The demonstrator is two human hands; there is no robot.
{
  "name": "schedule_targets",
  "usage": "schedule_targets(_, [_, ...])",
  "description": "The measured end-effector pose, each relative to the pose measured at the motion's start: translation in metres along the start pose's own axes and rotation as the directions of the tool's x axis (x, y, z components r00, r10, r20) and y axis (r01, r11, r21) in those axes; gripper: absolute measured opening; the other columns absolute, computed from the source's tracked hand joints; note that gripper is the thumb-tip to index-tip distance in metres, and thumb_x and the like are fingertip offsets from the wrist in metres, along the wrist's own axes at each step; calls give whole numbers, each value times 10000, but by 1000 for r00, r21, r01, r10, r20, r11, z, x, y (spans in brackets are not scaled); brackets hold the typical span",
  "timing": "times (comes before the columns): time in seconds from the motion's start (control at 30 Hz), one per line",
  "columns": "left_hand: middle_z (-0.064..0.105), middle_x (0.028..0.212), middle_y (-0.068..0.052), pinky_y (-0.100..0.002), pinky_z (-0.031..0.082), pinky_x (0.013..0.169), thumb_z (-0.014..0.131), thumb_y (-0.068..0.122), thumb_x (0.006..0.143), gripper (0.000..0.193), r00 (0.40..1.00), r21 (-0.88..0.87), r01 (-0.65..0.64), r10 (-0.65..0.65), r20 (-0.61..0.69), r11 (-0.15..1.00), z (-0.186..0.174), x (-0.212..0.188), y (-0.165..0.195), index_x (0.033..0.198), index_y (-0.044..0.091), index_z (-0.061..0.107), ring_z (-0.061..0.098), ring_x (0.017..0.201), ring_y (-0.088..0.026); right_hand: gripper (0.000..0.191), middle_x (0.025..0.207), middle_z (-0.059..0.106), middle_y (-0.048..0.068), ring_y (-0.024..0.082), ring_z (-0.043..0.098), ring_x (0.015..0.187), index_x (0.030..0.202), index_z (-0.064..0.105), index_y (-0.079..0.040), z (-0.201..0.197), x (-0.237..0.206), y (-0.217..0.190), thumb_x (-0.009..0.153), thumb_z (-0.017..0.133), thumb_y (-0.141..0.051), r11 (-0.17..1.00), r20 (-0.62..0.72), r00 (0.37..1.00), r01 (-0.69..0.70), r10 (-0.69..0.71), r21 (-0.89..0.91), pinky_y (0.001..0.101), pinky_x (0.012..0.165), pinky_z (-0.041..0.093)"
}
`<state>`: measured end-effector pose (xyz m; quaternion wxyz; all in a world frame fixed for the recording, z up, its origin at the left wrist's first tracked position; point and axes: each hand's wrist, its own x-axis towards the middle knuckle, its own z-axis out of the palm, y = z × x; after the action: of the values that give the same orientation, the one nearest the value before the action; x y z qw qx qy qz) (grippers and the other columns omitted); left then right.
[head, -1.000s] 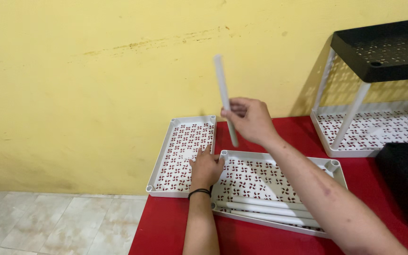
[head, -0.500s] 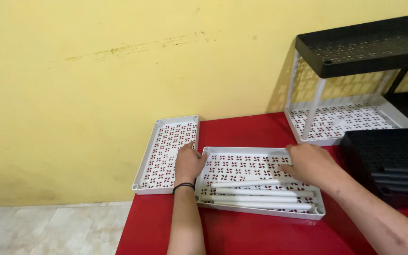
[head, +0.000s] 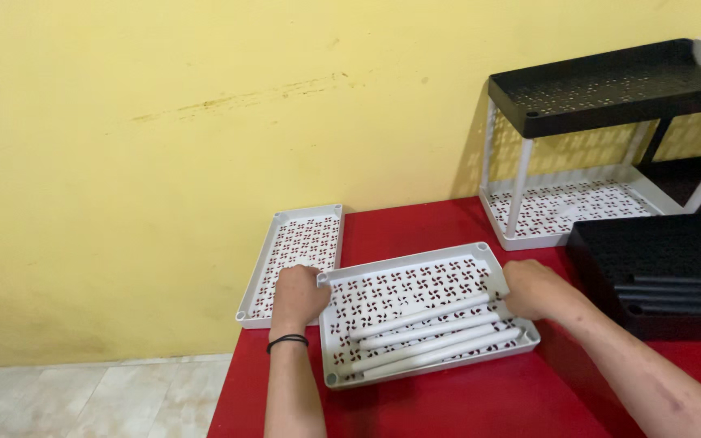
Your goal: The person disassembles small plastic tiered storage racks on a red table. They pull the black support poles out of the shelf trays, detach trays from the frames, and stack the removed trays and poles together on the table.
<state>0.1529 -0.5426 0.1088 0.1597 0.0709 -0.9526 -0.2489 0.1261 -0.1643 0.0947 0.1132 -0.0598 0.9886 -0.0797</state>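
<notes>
Hands curl over opposite ends of one white tray (head: 415,292): left hand (head: 298,296) gripping its corner, right hand (head: 533,288) touching four white tubes (head: 432,337) inside.

Beyond my grip rises a scuffed yellow wall (head: 164,146); below and left of it, pale marbled floor tiles (head: 91,397) show.

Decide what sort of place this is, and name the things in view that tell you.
Probably a plain room at home or in a small workshop: a red table stands against a scuffed yellow wall over a tiled floor, and unassembled white perforated trays lie beside a part-built shelf rack.
</notes>
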Motion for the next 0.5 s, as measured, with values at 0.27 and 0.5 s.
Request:
schedule_targets(0.27, [758, 801, -174, -467, 578, 713, 801, 239, 703, 275, 949, -101, 17, -47, -311, 995, -74, -30, -57, 894, 46, 759, 734, 743, -369, 240, 1029, 758, 225, 372, 750, 990, 1024, 769, -6, -52, 53, -106, 893, 744, -206, 997, -194, 978, 76, -72, 17, 483, 900, 589])
schedule_targets(0.5, [741, 811, -214, -491, 571, 753, 711, 359, 869, 307, 907, 144, 245, -174, -382, 959, -69, -20, -121, 834, 67, 799, 713, 792, -405, 251, 1046, 760, 190, 356, 745, 986, 1070, 755, -25, -63, 138, -240, 834, 708, -97, 981, -320, 931, 194, -175, 29, 471, 824, 609])
